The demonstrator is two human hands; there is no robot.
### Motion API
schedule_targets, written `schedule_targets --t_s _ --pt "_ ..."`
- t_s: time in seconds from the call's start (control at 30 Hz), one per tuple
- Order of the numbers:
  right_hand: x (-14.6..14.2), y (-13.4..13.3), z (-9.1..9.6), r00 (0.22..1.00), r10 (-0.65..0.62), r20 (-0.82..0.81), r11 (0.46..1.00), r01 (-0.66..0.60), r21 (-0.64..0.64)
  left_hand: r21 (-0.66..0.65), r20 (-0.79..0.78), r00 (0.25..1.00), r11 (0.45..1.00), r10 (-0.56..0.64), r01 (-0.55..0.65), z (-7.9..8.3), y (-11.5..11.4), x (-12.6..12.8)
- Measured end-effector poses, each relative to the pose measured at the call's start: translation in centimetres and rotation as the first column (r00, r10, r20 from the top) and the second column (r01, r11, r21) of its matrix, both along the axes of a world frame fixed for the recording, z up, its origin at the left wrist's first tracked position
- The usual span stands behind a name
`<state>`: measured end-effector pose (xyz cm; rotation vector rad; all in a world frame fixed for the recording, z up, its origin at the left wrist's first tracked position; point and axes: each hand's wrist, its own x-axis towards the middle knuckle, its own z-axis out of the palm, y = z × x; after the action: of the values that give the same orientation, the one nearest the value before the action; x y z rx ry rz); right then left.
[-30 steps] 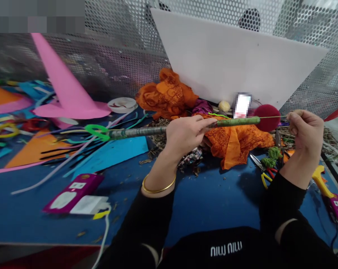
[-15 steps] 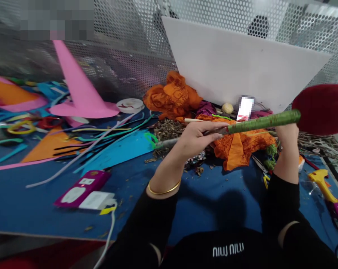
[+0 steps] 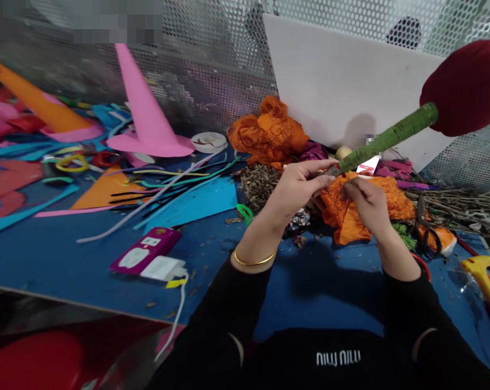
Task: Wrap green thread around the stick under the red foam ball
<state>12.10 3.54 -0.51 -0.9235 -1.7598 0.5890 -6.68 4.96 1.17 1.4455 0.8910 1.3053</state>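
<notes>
A green-wrapped stick (image 3: 387, 138) slants up to the right and ends in a big dark red ball (image 3: 468, 86). My left hand (image 3: 300, 181) is closed on the stick's lower part, near its middle. Just to its right, my right hand (image 3: 365, 200) has its fingers pinched together close under the stick; what they hold I cannot make out. A green loop (image 3: 244, 212) at the stick's low end shows past my left wrist. Both hands hover above crumpled orange cloth (image 3: 350, 208) on the blue tabletop (image 3: 86, 260).
A pink foam cone (image 3: 147, 116), coloured foam strips and pipe cleaners lie at the left. A purple power strip (image 3: 145, 254) with a white plug sits in front. Scissors (image 3: 426, 227), dried twigs (image 3: 460, 203) and a yellow glue gun (image 3: 483, 276) are at the right. A white board (image 3: 342, 92) leans on the mesh wall.
The stick has swung from level to slanting up right, the red ball rising toward the camera. My right hand left the far end and came in beside my left hand.
</notes>
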Motion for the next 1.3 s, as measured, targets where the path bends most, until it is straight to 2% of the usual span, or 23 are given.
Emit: schedule_targets --t_s 0.03,0.1,0.17,0.27,0.37,0.43,0.5,0.6,0.73,0.87,0.97,1.13,1.23,1.3 --pt "0.1 -0.3 0.2 0.998 -0.065 -0.004 0.994 0.065 0.085 -0.01 0.015 1.0 1.0 0.0 0.0 0.0 0.1 0.0" --pt "0.1 -0.9 0.5 0.986 -0.147 -0.075 0.95 0.162 0.266 -0.025 0.032 0.999 1.0 0.0 0.0 -0.1 0.3 0.0" --pt "-0.1 -1.2 0.6 0.982 -0.099 -0.163 0.924 0.152 0.351 -0.025 0.024 1.0 1.0 -0.003 0.003 -0.1 0.4 0.2" --pt "-0.9 -1.1 0.4 0.95 0.076 -0.304 0.951 0.022 0.307 -0.005 -0.013 1.0 1.0 -0.027 0.027 -0.3 0.4 0.7" --pt "-1.4 -0.7 0.3 0.857 0.166 -0.488 0.973 -0.06 0.225 0.019 -0.058 0.997 0.998 -0.053 0.054 -0.6 0.2 1.7" --pt "-1.5 -0.7 0.6 0.809 0.121 -0.575 0.99 -0.052 0.134 0.042 -0.079 0.996 0.998 -0.05 0.053 -0.7 0.1 2.4" --pt "-1.4 -1.0 1.1 0.796 0.005 -0.605 1.0 0.01 0.021 0.069 -0.099 0.995 0.997 -0.022 0.029 -1.0 0.0 3.0" --pt "-1.2 -1.7 1.7 0.788 -0.124 -0.603 0.992 0.091 -0.086 0.127 -0.165 0.984 0.991 0.07 -0.049 -1.6 -0.1 3.6" --pt "-1.5 -2.4 1.8 0.768 -0.16 -0.62 0.987 0.128 -0.097 0.189 -0.255 0.95 0.973 0.181 -0.135 -2.5 -0.1 4.0" --pt "-2.0 -2.7 1.2 0.805 -0.202 -0.557 0.979 0.188 -0.083 0.224 -0.279 0.944 0.968 0.177 -0.116 -2.9 0.2 3.9" --pt "-2.0 -2.7 0.9 0.835 -0.173 -0.523 0.984 0.172 -0.052 0.221 -0.337 0.923 0.969 0.186 -0.115 -2.5 0.2 3.6" --pt "-0.4 -2.5 2.0 0.942 0.004 -0.334 0.996 0.026 0.085 0.241 -0.563 0.781 0.958 0.269 -0.157 -1.3 -0.5 3.2" --pt "1.2 -2.2 2.9 0.975 -0.053 -0.215 0.982 0.09 0.165 0.293 -0.663 0.674 0.942 0.325 -0.166 -1.1 -1.0 3.4" --pt "2.0 -1.8 3.1 0.977 -0.098 -0.189 0.976 0.132 0.173 0.316 -0.696 0.632 0.936 0.34 -0.155 -1.1 -1.1 3.6"
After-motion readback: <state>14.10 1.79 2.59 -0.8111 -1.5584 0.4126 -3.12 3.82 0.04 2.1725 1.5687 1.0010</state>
